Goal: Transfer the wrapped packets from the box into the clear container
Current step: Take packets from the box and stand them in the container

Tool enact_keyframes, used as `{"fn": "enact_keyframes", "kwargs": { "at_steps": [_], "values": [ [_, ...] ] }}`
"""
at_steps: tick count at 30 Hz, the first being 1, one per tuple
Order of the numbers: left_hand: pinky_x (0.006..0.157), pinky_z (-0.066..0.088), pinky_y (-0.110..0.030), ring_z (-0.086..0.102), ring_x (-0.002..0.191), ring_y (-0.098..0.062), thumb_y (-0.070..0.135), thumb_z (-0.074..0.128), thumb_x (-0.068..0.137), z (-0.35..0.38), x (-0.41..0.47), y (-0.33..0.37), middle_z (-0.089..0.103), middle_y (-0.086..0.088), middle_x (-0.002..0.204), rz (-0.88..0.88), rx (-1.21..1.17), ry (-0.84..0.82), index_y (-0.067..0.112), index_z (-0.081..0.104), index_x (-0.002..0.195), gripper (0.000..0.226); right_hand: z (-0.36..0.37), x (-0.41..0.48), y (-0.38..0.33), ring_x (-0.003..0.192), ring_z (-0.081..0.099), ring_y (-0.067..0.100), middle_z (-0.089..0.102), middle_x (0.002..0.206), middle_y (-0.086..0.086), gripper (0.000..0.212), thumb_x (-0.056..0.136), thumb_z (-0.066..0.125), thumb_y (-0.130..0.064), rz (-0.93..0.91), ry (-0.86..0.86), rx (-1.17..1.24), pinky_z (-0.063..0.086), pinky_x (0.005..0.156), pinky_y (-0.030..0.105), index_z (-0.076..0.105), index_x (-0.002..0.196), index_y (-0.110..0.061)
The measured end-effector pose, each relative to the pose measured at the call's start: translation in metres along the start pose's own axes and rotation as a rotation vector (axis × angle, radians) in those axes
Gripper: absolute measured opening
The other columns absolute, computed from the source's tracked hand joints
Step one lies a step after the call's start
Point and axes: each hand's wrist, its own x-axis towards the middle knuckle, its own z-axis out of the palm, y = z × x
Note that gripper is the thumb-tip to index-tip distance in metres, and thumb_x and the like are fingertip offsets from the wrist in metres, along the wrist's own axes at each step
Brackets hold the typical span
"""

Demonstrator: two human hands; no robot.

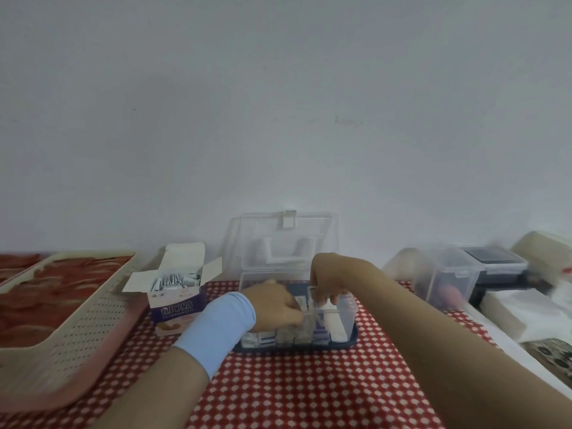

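The packets (173,279) are small, flat and silvery-white, packed on edge in the box (175,305), left of centre; more of them, white and blue, stand upright along the front of the clear container (343,323) at centre; at far left lies a cream plastic basket (77,323), perforated with small holes; the box is white and purple card, its top flaps spread open; the left hand (275,308), a pale blue sleeve (216,329) at its wrist, reaches into the container, fingers curled among the packets, and I cannot tell whether they grasp one; the container's hinged lid (284,239) stands raised behind; the right hand (332,278) hooks its fingers over a clear inner wall, gripping it; further right sits another clear tub (445,274), blurred; the tablecloth (294,391) is red with white dots.
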Motion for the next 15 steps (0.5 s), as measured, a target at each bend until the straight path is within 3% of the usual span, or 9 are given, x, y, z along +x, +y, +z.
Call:
{"fn": "enact_keyframes", "kwargs": {
  "at_steps": [6, 12, 15],
  "values": [
    [0.116, 0.031, -0.044, 0.036, 0.134, -0.015, 0.043, 0.052, 0.088, 0.0, -0.002, 0.01, 0.045, 0.01, 0.147, 0.103, -0.075, 0.069, 0.04, 0.062, 0.129, 0.042, 0.011, 0.005, -0.01, 0.087, 0.074, 0.02, 0.077, 0.102, 0.011, 0.016, 0.09, 0.072, -0.012, 0.028, -0.022, -0.1, 0.059, 0.087, 0.033, 0.072, 0.101, -0.001],
    [0.112, 0.032, -0.047, 0.033, 0.136, -0.024, 0.05, 0.054, 0.084, 0.007, 0.011, 0.023, 0.039, 0.002, 0.153, 0.027, 0.058, -0.022, 0.035, 0.043, 0.145, 0.063, 0.015, -0.004, -0.019, 0.106, 0.069, 0.028, 0.069, 0.115, 0.017, 0.025, 0.097, 0.062, -0.008, 0.017, 0.021, -0.201, 0.053, 0.09, 0.031, 0.062, 0.119, 0.003],
    [0.112, 0.033, -0.049, 0.033, 0.137, -0.024, 0.051, 0.056, 0.081, 0.007, 0.013, 0.024, 0.038, 0.002, 0.152, 0.012, 0.007, -0.035, 0.034, 0.044, 0.143, 0.065, 0.015, -0.006, -0.02, 0.096, 0.066, 0.028, 0.067, 0.109, 0.016, 0.027, 0.095, 0.063, -0.008, 0.01, 0.039, -0.232, 0.052, 0.086, 0.032, 0.063, 0.12, 0.002]
  ]
}}
